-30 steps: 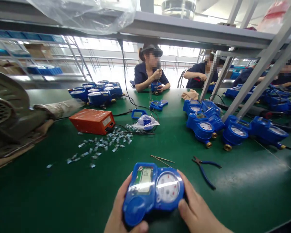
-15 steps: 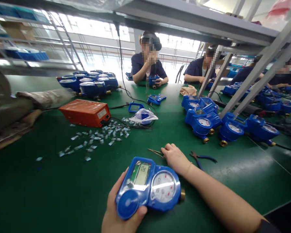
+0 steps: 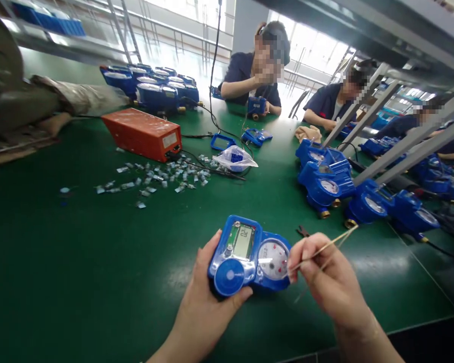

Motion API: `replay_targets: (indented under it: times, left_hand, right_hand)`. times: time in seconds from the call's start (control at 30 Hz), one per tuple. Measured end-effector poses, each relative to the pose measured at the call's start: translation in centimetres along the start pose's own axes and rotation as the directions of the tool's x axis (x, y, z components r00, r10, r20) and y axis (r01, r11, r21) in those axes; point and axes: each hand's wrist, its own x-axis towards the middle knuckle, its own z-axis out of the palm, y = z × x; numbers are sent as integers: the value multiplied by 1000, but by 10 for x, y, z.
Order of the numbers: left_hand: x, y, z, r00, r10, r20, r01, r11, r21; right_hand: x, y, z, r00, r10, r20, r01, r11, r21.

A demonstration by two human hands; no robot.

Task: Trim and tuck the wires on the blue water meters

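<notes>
A blue water meter [image 3: 232, 277] with a small display and a round white dial [image 3: 273, 259] is held above the green table. My left hand [image 3: 208, 292] grips its left side, thumb along the lower edge. Beside the dial, my right hand [image 3: 325, 277] is closed on thin gold-coloured tweezers [image 3: 335, 242]. Their joined end points up and right; the other ends, partly blurred, reach down left near the dial. Behind my right hand lie pliers [image 3: 301, 231], mostly hidden by it.
Small pale pieces [image 3: 162, 174] lie scattered near an orange box [image 3: 142, 133] with cables. A plastic bag [image 3: 235, 158] lies beside them. More blue meters [image 3: 327, 184] stand at right and back left [image 3: 157, 96]. Slanting metal posts [image 3: 371, 123] rise at right. Co-workers [image 3: 249, 80] sit opposite.
My right hand has lifted the tweezers from the table and brought them to the right of the meter. The view has shifted and tilted; the meter stays in my left hand.
</notes>
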Motion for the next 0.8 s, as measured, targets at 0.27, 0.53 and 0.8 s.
replay_targets:
  times: [0.27,0.53,0.8]
  left_hand:
    - [-44,-12,-4,935,200,-293,-225,973,-53]
    - [-42,-6,16,618,-286,733,761,454,-464]
    - [-26,4,32,580,-297,758,813,159,-560]
  right_hand:
    - [-22,-8,36,988,-133,-74,119,977,-177]
    - [-20,-7,35,992,-121,-35,106,951,-290]
    - [-7,-19,28,996,-27,83,56,927,-370]
